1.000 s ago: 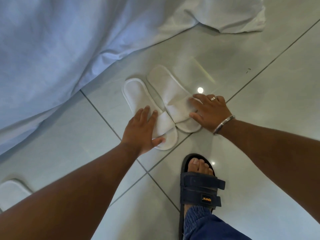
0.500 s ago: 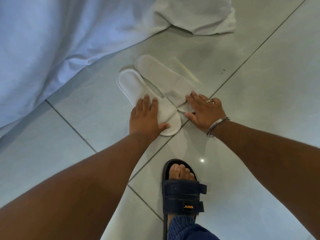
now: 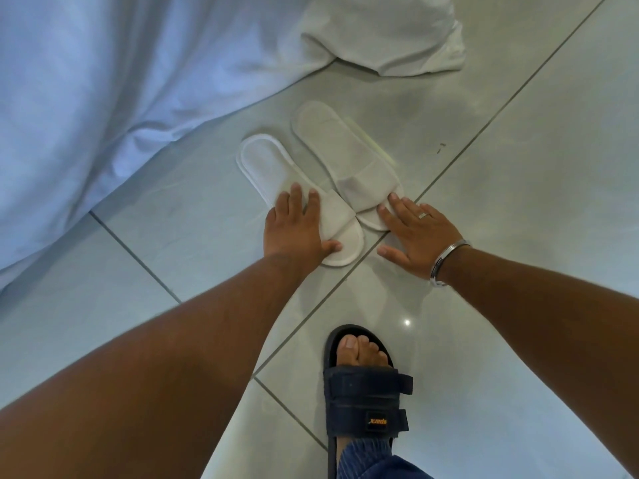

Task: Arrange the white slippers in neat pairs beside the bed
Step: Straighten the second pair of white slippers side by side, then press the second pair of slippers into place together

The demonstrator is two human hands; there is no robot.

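Two white slippers lie side by side on the tiled floor, heels toward the bed sheet. My left hand [image 3: 294, 229] rests flat on the toe strap of the left slipper [image 3: 266, 164], thumb at its toe edge. My right hand [image 3: 415, 233] lies flat with fingers spread, its fingertips touching the toe end of the right slipper [image 3: 332, 136]; the palm is on the floor. Neither hand grips anything.
A white bed sheet [image 3: 103, 81] hangs down over the floor at the left and top. A crumpled white cloth [image 3: 387, 32] lies on the floor beyond the slippers. My foot in a dark blue sandal [image 3: 366, 392] stands on the tiles below my hands.
The slippers went from overlapping at the toes to lying parallel. My right hand slid off the right slipper's strap to its toe end and the floor. The view shifted.
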